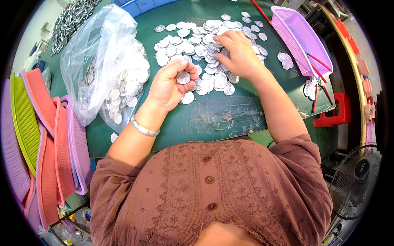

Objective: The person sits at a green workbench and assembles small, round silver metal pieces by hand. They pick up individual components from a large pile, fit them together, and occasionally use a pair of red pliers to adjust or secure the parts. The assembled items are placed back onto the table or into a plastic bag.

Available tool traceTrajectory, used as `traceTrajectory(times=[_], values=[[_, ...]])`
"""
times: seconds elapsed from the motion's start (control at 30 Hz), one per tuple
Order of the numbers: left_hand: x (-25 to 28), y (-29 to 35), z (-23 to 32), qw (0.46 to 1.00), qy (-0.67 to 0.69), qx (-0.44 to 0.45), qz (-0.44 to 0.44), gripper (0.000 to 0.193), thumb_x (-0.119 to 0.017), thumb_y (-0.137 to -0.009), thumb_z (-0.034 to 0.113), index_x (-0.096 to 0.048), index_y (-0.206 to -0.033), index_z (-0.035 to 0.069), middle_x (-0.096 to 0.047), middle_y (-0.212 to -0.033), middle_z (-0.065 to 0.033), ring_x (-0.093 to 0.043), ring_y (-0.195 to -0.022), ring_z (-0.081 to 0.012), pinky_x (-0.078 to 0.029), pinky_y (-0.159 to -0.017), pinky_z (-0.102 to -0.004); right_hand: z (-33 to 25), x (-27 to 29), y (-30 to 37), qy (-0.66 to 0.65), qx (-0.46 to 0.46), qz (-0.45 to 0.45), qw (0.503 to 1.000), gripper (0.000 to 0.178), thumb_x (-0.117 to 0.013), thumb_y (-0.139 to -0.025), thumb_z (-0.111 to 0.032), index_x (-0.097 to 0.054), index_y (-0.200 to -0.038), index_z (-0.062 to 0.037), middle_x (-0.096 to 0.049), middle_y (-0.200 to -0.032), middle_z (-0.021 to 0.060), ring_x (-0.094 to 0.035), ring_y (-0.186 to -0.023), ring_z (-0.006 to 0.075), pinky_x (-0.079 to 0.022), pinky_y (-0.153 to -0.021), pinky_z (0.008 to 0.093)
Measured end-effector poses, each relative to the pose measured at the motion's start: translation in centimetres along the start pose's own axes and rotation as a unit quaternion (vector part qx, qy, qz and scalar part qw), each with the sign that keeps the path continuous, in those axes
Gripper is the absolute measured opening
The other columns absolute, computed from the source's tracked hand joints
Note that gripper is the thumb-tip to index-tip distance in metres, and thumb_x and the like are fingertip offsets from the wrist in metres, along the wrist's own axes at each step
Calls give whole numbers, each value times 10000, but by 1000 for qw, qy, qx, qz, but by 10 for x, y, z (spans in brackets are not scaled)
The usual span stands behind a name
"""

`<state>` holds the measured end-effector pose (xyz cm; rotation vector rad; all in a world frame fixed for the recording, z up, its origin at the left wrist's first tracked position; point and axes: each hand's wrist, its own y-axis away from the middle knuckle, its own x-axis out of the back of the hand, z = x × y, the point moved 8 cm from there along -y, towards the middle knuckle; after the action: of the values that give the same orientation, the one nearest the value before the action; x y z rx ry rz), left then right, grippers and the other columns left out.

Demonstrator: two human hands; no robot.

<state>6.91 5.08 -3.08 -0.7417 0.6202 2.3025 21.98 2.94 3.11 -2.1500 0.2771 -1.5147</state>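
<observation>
A spread-out pile of round silver medallions, many with a small loop at the rim, lies on the green tabletop. My left hand, palm turned up at the pile's near left side, has its fingers curled round a silver medallion. Over the right part of the pile, my right hand reaches down with thumb and fingers apart, touching the medallions. Its fingertips show nothing gripped between them. A clear plastic bag with more medallions stands left of my left hand.
At the right, a purple basket stands beside red-handled pliers and two small medallion clusters. Stacked coloured baskets crowd the left edge. Metal parts are heaped far left, near a blue bin. A fan is at lower right.
</observation>
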Motion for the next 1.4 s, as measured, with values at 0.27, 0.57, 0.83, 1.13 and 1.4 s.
traceTrajectory(times=[0.27,0.57,0.83,1.13,1.4], values=[[-4,2,0,999,-43,5,4,171,-489,-840,180,-517,-880,16,-535,-802,-73,-512,-689,-139,-414,-539,-225,3,-3,-2,2,28,-40,999,238,-640,-666,-151,-593,-897,-120,-542,-928,29,-454,-927,251,-371,-795,374],[-8,2,0,997,-75,1,-11,157,-482,-841,152,-514,-895,9,-524,-784,-64,-498,-658,-124,-389,-516,-207,2,-8,-4,-17,14,-68,997,222,-629,-666,-130,-593,-884,-110,-510,-985,43,-435,-959,240,-359,-808,374],[-10,3,-1,997,-80,7,-13,147,-484,-842,143,-526,-896,14,-536,-788,-61,-504,-651,-117,-393,-512,-205,-1,-4,-4,-58,49,-71,995,203,-628,-666,-98,-589,-865,-95,-515,-943,51,-443,-952,244,-364,-814,373],[-11,4,-1,996,-83,9,-5,130,-526,-821,157,-570,-851,38,-562,-742,-24,-516,-612,-83,-408,-500,-190,-7,15,-5,19,70,-14,997,98,-627,-680,-123,-613,-756,-62,-535,-745,67,-519,-775,258,-429,-656,343],[-11,5,-3,997,-71,8,3,177,-481,-866,186,-555,-871,25,-561,-726,-32,-503,-595,-95,-384,-492,-196,-56,19,1,-193,124,32,973,123,-626,-682,-73,-623,-805,-64,-577,-733,77,-549,-693,250,-446,-595,335]])
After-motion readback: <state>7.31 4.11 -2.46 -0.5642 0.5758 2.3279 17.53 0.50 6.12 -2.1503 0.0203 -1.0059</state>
